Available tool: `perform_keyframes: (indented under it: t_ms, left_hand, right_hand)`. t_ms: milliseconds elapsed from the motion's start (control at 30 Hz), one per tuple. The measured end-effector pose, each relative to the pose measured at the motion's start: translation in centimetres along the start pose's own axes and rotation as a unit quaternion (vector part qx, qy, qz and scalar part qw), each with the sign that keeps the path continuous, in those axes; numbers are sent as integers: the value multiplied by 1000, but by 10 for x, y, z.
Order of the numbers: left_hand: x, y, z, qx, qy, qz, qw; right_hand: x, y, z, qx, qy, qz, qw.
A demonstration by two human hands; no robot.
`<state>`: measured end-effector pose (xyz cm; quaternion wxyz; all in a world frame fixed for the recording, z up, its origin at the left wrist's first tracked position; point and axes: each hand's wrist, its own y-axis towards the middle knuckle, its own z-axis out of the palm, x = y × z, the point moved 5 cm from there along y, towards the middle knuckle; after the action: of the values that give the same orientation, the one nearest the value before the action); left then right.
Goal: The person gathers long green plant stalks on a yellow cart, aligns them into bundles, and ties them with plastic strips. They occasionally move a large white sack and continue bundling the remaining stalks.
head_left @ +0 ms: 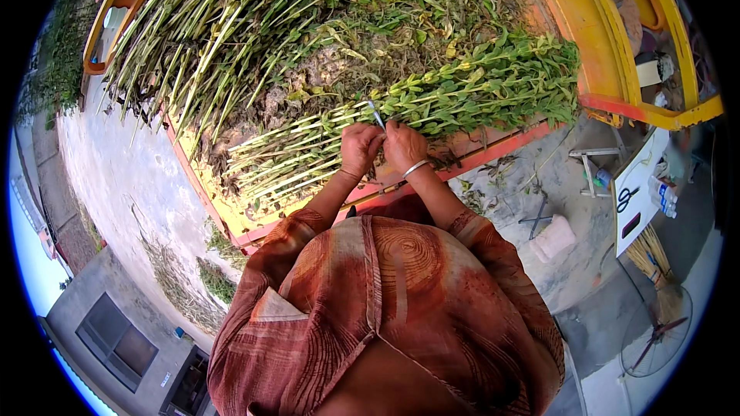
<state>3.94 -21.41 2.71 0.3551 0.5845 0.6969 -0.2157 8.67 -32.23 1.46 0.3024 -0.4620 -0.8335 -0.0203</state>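
A bundle of cut green leafy stalks with pods [470,86] lies across the front of an orange-and-yellow metal bed, its bare pale stem ends [270,156] toward the left. My left hand [360,148] and my right hand [404,146] meet at the near side of this bundle, fingers closed and thumbs close together. A thin grey-white strip or cord [376,114] rises from between them over the stalks. Its lower part is hidden in my fingers. A pale bangle sits on my right wrist.
A larger heap of stalks [231,38] fills the bed's far left. Yellow rails [617,38] stand at the right. A white table [640,185] holds scissors [626,199], a dark phone and bottles. Beside it are a broom [654,262] and a fan-like wire frame [657,333].
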Motion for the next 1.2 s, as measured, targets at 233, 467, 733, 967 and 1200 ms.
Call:
perform_keyframes:
  t_ms: [233,467,733,967,1200]
  left_hand:
    - [5,-1,0,66,-28,0,997]
    - [4,5,0,60,95,-55,992]
    - [-11,-21,5,80,174,-30,981]
    - [-65,11,-39,57,248,80,964]
    - [-29,2,-26,90,155,37,983]
  right_hand:
    - [-4,11,-3,103,-42,-125,986]
    - [-4,3,-9,89,-77,-149,982]
    - [-18,-50,39,20,-104,-93,990]
    - [4,-51,-15,-71,-70,-103,990]
    - [-15,-63,9,-63,-54,-125,989]
